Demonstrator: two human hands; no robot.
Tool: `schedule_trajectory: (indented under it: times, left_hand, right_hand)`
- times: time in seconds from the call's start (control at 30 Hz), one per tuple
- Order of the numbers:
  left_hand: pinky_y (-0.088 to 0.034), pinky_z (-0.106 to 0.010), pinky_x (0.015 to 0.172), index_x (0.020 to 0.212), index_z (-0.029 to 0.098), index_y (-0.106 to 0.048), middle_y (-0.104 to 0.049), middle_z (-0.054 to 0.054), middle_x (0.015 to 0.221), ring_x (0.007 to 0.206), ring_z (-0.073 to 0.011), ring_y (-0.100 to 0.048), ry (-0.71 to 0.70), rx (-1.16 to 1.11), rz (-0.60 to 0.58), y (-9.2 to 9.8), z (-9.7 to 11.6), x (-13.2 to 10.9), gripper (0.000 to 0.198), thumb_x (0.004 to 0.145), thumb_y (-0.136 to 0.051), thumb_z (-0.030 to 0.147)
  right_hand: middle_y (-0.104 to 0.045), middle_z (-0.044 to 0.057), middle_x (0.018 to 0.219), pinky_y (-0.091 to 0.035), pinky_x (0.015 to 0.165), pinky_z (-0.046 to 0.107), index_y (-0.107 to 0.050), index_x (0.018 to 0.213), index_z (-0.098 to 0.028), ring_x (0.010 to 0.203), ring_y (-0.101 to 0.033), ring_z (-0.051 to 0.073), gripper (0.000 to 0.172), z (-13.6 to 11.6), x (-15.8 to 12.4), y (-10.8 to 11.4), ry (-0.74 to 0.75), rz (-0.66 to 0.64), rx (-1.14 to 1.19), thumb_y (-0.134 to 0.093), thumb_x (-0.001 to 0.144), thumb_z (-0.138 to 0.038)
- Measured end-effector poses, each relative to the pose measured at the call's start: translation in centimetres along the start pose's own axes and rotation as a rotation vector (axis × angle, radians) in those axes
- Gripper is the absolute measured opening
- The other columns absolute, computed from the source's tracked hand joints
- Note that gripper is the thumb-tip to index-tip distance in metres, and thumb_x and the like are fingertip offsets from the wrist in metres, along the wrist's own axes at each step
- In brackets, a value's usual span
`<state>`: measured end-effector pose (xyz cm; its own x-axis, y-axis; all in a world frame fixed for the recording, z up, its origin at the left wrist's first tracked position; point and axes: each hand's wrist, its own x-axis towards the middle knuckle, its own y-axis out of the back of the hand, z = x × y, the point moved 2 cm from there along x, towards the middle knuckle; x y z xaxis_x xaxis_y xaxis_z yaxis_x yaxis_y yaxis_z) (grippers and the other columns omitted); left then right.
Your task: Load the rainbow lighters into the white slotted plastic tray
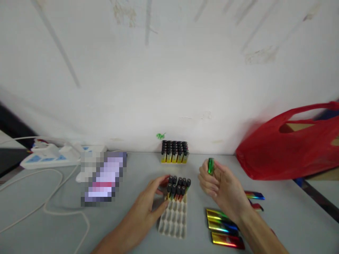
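A green lighter (210, 166) sticks up from the closed fingers of my right hand (219, 183), raised to the right of the white moulded tray (173, 220). Several lighters (175, 187) with black tops stand upright in the far rows of that tray; its near pockets are bare. My left hand (148, 201) is curled at the tray's left side, thumb on the near side of the lighters and fingers by the far left ones. Those fingertips are partly hidden. Below my right forearm lie several shiny coloured lighters (224, 224), flat on the grey table (127, 225).
A full block of yellow lighters (174, 153) stands against the white wall (169, 88). At left are a blurred-out phone (106, 178), a white power strip (53, 157) and loose cables (63, 211). A red plastic bag (280, 151) sits at the right.
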<state>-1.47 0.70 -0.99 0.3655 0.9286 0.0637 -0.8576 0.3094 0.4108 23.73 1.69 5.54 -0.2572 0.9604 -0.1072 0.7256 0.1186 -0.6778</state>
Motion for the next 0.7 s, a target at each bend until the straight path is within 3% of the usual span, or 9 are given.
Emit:
schedule_trajectory:
  times: [0.07, 0.13, 0.3, 0.5, 0.7]
  left_hand:
    - [-0.052, -0.048, 0.116, 0.159, 0.03, -0.055, -0.066, -0.01, 0.153, 0.13, -0.0314, -0.067, 0.005, -0.017, -0.008, 0.1, -0.2, 0.0, 0.058, 0.102, -0.065, 0.028]
    - [-0.052, -0.048, 0.116, 0.158, 0.03, -0.055, -0.066, -0.01, 0.154, 0.131, -0.0316, -0.067, 0.007, -0.017, 0.004, 0.0, -0.5, -0.1, 0.058, 0.101, -0.065, 0.027]
    - [-0.055, -0.049, 0.113, 0.157, 0.032, -0.056, -0.068, -0.009, 0.151, 0.126, -0.0311, -0.07, -0.01, 0.031, 0.05, -0.2, -0.9, -0.2, 0.057, 0.101, -0.065, 0.029]
    - [-0.055, -0.047, 0.113, 0.155, 0.037, -0.057, -0.07, -0.005, 0.149, 0.126, -0.0295, -0.071, -0.037, 0.062, 0.07, -0.2, -0.9, -0.2, 0.056, 0.1, -0.067, 0.026]
    - [-0.058, -0.044, 0.11, 0.152, 0.036, -0.059, -0.073, -0.005, 0.144, 0.122, -0.028, -0.073, -0.059, 0.085, 0.069, -0.2, -0.9, -0.2, 0.053, 0.101, -0.067, 0.025]
  right_hand:
    - [-0.033, -0.006, 0.066, -0.033, 0.052, 0.022, -0.054, 0.068, -0.019, 0.059, -0.026, 0.011, 0.054, 0.5, -0.2, 0.1, -0.046, -0.053, 0.022, -0.073, 0.098, -0.059]
    - [-0.031, -0.006, 0.063, -0.03, 0.05, 0.021, -0.042, 0.061, -0.022, 0.057, -0.024, 0.011, 0.063, 1.0, -0.3, 0.3, -0.063, -0.07, 0.024, -0.07, 0.098, -0.065]
    - [-0.021, -0.012, 0.057, -0.012, 0.042, 0.02, -0.036, 0.064, -0.024, 0.049, -0.009, 0.007, 0.065, 2.9, -0.4, 0.3, -0.176, -0.034, 0.061, -0.077, 0.09, -0.068]
    - [-0.019, -0.013, 0.05, -0.008, 0.04, 0.021, -0.033, 0.06, -0.025, 0.044, -0.007, 0.005, 0.068, 4.8, -1.0, -0.2, -0.242, 0.059, 0.012, -0.077, 0.084, -0.07]
    - [-0.02, -0.014, 0.051, -0.009, 0.04, 0.022, -0.035, 0.062, -0.026, 0.044, -0.009, 0.005, 0.068, 5.1, -1.5, -0.4, -0.243, 0.115, -0.026, -0.08, 0.077, -0.075]
